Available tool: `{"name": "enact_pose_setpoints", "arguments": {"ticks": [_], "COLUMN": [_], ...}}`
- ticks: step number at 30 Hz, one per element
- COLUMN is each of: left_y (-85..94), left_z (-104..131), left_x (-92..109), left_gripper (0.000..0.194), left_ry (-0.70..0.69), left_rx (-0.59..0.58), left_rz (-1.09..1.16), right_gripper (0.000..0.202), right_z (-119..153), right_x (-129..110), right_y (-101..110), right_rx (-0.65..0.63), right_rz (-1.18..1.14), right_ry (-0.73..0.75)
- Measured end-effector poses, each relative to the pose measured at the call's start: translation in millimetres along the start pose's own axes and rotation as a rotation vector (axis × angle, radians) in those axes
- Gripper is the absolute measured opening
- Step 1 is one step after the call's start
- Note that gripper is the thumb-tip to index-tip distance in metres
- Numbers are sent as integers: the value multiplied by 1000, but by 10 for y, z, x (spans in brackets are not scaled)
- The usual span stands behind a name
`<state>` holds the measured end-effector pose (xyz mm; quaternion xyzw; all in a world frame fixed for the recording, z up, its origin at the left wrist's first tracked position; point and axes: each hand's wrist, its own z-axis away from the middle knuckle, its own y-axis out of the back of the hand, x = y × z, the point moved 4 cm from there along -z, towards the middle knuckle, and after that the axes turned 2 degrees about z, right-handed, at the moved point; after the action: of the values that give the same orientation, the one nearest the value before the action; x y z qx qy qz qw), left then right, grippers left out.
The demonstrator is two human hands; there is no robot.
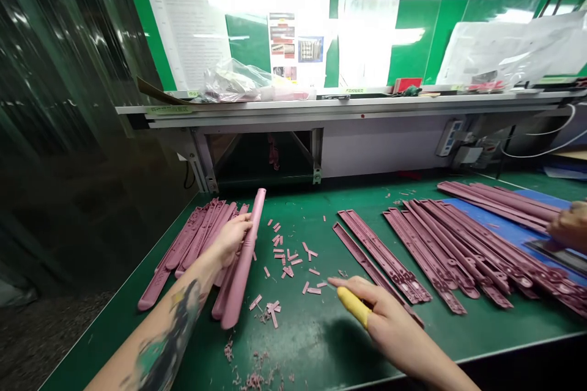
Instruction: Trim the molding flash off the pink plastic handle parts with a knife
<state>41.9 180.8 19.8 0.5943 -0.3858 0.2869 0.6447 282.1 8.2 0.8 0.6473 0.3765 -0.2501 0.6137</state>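
Note:
My left hand [236, 235] is closed around a long pink plastic strip [245, 263], rounded at its near end and tilted above the left pile. Fingers wrap its left side near the upper end. Beneath and beside it lie several similar pink plastic parts [197, 235]. Over the middle of the bench, my right hand [378, 311] pinches a small thin blade [326, 283], blurred and mostly hidden. What looks like a yellow finger cover [354, 307] sits on its thumb. Pink offcuts [288, 263] lie scattered between the hands.
Several open-faced pink strips [380, 250] and a larger stack [454, 244] lie on the green bench [302, 348]. At right, another person's hand [568, 226] is by strips on a blue mat [554, 198]. A shelf [348, 104] crosses the back; a clear curtain [68, 43] hangs left.

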Motion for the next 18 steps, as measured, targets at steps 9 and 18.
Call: {"name": "enact_pose_setpoints", "arguments": {"ticks": [9,18], "left_y": [472,599], "left_z": [1746,1831], "left_x": [-24,-290], "left_gripper": [38,42], "left_ry": [-398,-544], "left_rx": [-323,-160], "left_rz": [115,-144], "right_gripper": [34,27], "right_z": [-17,29], "right_x": [-637,-899], "right_y": [-161,-285], "right_rx": [-56,-147], "right_rz": [-487,-613], "right_ry": [165,335]}}
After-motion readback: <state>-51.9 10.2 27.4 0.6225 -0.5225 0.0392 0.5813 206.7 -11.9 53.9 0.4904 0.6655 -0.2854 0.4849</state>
